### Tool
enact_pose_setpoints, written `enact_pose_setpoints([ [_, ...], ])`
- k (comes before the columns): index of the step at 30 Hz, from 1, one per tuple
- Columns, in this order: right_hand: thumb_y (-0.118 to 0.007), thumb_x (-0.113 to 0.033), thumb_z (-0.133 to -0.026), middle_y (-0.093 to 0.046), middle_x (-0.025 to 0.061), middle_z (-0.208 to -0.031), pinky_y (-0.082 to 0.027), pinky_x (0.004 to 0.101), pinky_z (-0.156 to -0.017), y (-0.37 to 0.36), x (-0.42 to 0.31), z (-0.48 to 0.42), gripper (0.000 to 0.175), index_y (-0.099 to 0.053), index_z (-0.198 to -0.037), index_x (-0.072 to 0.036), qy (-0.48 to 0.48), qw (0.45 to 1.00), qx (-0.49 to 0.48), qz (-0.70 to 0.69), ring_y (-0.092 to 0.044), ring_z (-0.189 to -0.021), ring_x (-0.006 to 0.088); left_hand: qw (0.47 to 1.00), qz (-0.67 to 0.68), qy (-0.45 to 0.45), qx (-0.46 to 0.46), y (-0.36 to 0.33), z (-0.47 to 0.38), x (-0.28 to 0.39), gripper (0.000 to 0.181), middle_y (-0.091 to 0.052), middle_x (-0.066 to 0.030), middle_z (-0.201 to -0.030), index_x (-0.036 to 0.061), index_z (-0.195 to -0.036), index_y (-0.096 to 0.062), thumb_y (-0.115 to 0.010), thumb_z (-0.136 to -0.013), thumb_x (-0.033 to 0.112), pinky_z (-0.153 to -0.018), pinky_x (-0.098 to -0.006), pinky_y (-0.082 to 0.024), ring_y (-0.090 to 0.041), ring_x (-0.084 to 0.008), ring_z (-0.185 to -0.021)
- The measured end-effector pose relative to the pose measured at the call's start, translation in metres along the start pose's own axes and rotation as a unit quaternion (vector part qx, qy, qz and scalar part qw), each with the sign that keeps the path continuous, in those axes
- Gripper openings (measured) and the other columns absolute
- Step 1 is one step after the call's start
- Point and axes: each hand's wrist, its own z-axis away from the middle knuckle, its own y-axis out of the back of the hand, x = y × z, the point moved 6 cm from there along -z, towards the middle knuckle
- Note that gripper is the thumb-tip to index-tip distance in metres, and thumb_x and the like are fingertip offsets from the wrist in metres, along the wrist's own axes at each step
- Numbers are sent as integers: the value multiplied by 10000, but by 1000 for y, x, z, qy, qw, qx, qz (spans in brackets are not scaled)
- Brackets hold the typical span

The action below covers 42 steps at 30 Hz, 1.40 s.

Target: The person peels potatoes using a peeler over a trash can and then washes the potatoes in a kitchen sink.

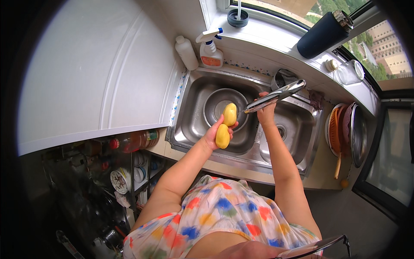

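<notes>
Two peeled potatoes lie in my left hand point(213, 132): one potato point(230, 114) points away from me over a metal bowl point(209, 100), the other potato point(222, 136) rests nearer my wrist. The bowl sits in the left basin of a stainless steel double sink point(194, 113). My right hand point(266, 111) is raised at the divider between the basins, behind and under the chrome faucet point(275, 96). The faucet hides most of its fingers, so its grip cannot be told. The faucet's end is just right of the upper potato.
A spray bottle point(211, 53) and a white bottle point(187, 53) stand behind the sink. On the windowsill are a dark flask point(323, 35) and a glass jar point(351, 73). An orange colander point(334, 131) and lids lean at the right. Shelves with dishes point(139, 174) are at lower left.
</notes>
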Motion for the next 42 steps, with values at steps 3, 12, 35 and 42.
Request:
enact_pose_setpoints([
  [3,-539,-25,-822,-529,76,-968,-412,297,-840,17,-77,6,183,-500,-1001,-32,61,980,92,166,-521,-948,155,1000,-3,2,-1,0,1,-1,496,-577,-74,-1043,83,-1176,-464,-450,-882,481,-607,-266,-510,-566,-94,-645],
  [12,-389,-140,-810,-488,87,-1190,-454,285,-803,-40,-103,28,460,-383,-1270,-111,-365,753,-128,-532,-481,-1045,175,998,-57,-2,-25,-11,-10,-11,485,-579,-64,-1020,135,-1218,-430,-449,-881,484,-606,-263,-513,-577,-91,-657],
  [35,-340,-118,-781,-490,72,-1178,-449,269,-765,-33,-99,27,474,-395,-1252,-108,-382,780,-144,-474,-478,-1063,173,996,-82,11,-35,-20,-12,-10,479,-583,-66,-1000,120,-1186,-453,-459,-874,484,-611,-276,-525,-594,-110,-667],
  [42,-438,-99,-796,-499,88,-1166,-457,259,-785,-30,-106,26,475,-376,-1267,-101,-357,783,-127,-494,-480,-1084,168,996,-84,5,-41,-21,-12,-9,462,-588,-63,-979,112,-1161,-468,-432,-887,482,-609,-278,-524,-595,-123,-672],
])
